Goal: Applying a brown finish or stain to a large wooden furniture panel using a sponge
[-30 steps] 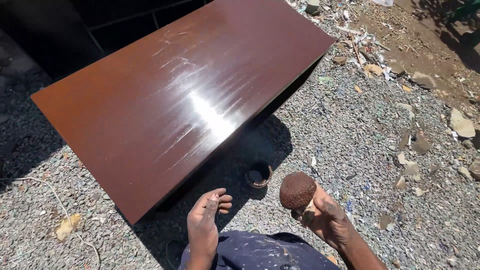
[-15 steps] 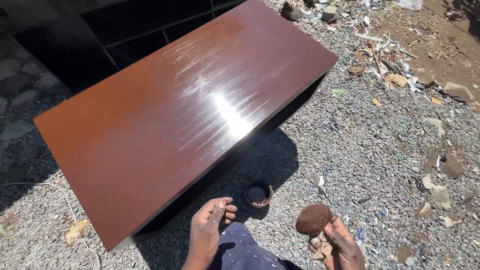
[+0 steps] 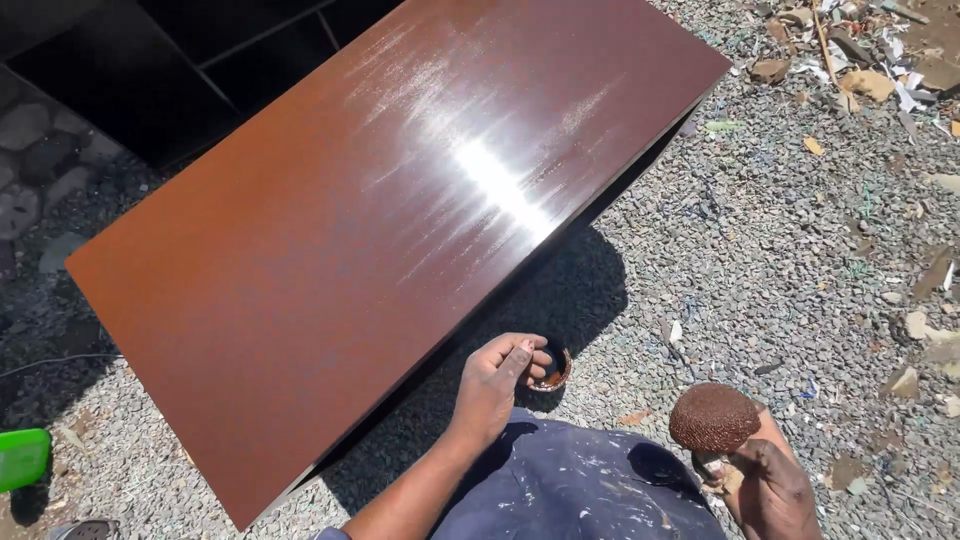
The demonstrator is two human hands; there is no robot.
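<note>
Paint-flecked dark blue trousers [image 3: 570, 490], bare forearms.

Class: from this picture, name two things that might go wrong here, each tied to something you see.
The small dish sits on loose gravel by the left hand; it might tip. The stain-soaked pad in the right hand could pick up grit and scratch the glossy brown panel.

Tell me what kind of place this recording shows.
Probably an outdoor furniture-finishing yard: a glossy brown panel in sunlight, gravel ground littered with scraps, a stained sponge in the right hand.
</note>
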